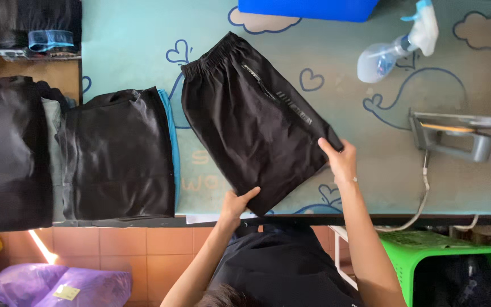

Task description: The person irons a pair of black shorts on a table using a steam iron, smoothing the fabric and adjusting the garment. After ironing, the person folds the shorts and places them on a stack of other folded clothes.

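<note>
A pair of black shorts (254,122), folded in half, lies at a slant on the light blue padded table (365,170), waistband toward the far left. My left hand (237,203) grips the near bottom corner of the shorts. My right hand (341,160) pinches the hem corner on the right. Both hands hold the leg end of the garment.
A pile of folded black clothes (117,153) lies to the left, with more dark garments (9,153) at the far left. A spray bottle (396,48) and a grey iron (453,136) sit at the right. A blue bin (308,8) is at the far edge. A green basket (427,256) stands below the table.
</note>
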